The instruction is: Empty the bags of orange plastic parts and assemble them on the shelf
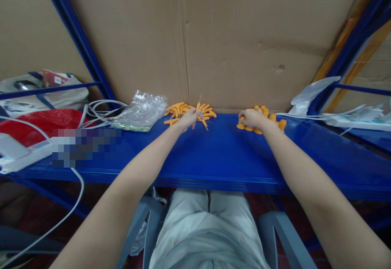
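Observation:
On the blue table [214, 155], near its back edge, lies a pile of orange branched pieces [176, 108] with small metal chains. My left hand [190, 118] is at the pile's right side, its fingers closed on an orange piece [198, 106] with a chain above it. Farther right stands a group of short orange pieces [272, 117] with round, flared ends. My right hand [249, 117] reaches into their left side with bent fingers pressed together; what they hold, if anything, is hidden.
A clear plastic bag [143, 108], white cables [100, 108] and a red bag [58, 122] lie left. At right are a white plastic bag [308, 96] and a power strip [360, 122]. Cardboard [229, 41] stands behind the table, between blue posts.

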A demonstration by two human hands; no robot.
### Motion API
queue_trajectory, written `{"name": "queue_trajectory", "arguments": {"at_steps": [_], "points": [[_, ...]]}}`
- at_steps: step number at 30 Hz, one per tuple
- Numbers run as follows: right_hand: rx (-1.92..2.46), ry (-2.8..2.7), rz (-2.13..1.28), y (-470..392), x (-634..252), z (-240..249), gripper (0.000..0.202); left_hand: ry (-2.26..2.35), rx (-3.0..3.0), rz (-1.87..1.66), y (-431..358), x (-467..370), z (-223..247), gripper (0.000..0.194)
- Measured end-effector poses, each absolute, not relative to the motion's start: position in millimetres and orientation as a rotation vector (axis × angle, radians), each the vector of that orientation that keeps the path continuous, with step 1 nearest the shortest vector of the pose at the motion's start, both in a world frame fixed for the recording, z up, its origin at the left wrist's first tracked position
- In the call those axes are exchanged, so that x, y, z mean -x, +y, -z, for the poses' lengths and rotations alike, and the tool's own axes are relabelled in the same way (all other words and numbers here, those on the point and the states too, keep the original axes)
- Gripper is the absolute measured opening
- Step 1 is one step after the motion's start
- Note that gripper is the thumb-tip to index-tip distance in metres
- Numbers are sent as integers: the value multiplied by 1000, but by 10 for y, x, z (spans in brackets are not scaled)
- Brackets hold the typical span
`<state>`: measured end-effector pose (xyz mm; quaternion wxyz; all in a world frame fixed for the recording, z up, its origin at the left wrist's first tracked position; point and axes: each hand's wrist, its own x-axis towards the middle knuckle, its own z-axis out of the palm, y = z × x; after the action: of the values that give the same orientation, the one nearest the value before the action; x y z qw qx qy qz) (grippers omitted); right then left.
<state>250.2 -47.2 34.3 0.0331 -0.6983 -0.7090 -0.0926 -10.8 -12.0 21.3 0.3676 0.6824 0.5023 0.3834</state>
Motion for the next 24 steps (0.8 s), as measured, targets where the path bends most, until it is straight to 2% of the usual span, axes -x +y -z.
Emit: {"name": "queue_trajectory", "arguments": {"at_steps": [17,24], "points": [[1989,-2227,322,-464,-2396,-291,34,1319,-1785,-1119,-186,95,-274,22],[1823,-2452,353,-512,-2048,-78,38,1280,-1738,-1214,-112,75,-211,13]]}}
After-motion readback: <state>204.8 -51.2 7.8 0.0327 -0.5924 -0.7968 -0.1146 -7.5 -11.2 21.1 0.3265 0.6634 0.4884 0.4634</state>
